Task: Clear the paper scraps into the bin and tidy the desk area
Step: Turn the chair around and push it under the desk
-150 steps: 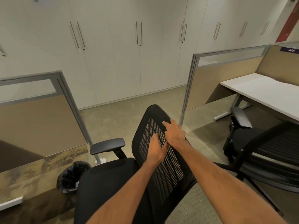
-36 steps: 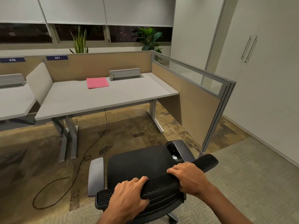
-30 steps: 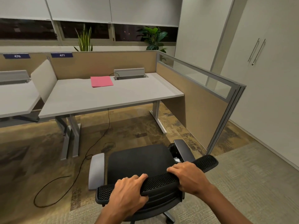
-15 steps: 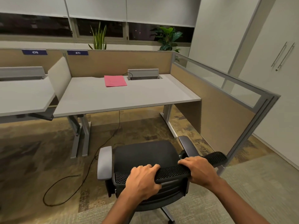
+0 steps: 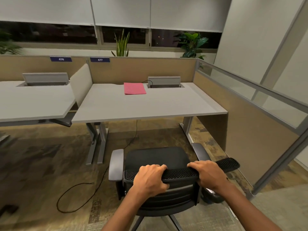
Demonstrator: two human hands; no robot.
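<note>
Both hands clamp the top edge of the black office chair point(image 5: 156, 157) at lower centre, left hand point(image 5: 150, 179), right hand point(image 5: 208, 174); a pink paper point(image 5: 134, 88) lies on the desk point(image 5: 150, 105) at mid-frame

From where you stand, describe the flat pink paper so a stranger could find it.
Find the grey desk below the blue 477 label. The flat pink paper lies near its back edge, just left of the grey cable box; it is the only coloured item there.

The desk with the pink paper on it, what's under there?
Under the desk you can see grey metal legs, patterned carpet and a black cable hanging down and looping across the floor. Where the cable starts is hidden by the desktop.
</note>
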